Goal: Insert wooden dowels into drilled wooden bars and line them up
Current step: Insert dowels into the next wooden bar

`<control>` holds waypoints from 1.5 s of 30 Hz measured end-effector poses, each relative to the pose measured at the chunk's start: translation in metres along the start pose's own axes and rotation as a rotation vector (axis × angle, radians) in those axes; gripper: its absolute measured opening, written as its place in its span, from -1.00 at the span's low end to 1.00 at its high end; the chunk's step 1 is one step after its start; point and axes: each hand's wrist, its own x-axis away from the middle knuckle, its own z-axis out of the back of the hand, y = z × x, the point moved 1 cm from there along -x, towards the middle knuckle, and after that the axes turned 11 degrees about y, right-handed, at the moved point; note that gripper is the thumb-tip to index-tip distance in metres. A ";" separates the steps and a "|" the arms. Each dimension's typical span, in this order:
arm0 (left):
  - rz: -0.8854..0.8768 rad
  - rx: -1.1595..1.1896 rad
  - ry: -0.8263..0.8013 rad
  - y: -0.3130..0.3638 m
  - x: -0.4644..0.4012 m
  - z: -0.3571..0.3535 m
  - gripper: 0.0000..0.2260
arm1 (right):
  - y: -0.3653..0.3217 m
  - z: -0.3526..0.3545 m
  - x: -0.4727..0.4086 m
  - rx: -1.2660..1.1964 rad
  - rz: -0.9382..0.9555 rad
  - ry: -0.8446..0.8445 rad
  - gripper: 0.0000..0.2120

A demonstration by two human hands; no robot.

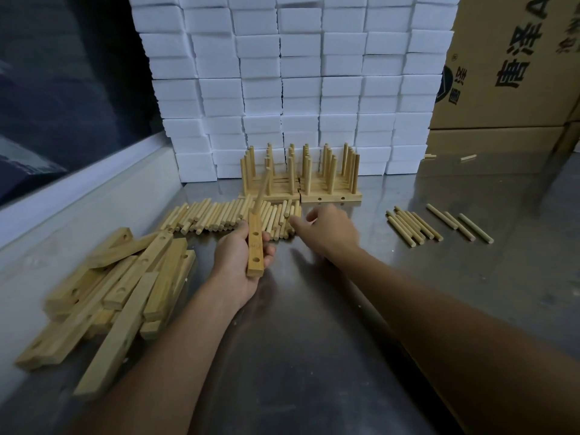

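Left hand point(241, 262) around a drilled bar point(255, 246), right hand point(326, 230) above loose dowels point(232, 218).

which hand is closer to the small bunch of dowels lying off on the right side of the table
Right. The right hand reaches toward the big dowel pile mid-table, apart from the small bunch on its right. The left hand, holding a drilled bar, is farther left.
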 end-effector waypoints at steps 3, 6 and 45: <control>-0.004 0.000 -0.006 0.000 0.000 0.000 -0.67 | -0.005 -0.008 -0.009 0.088 -0.024 0.016 -0.52; -0.010 0.007 -0.002 0.000 0.001 -0.001 -0.68 | -0.007 -0.012 -0.014 0.114 -0.054 0.031 -0.62; 0.053 -0.001 -0.016 -0.005 0.025 -0.013 -0.72 | 0.019 0.062 0.038 -1.041 -0.539 0.030 -0.87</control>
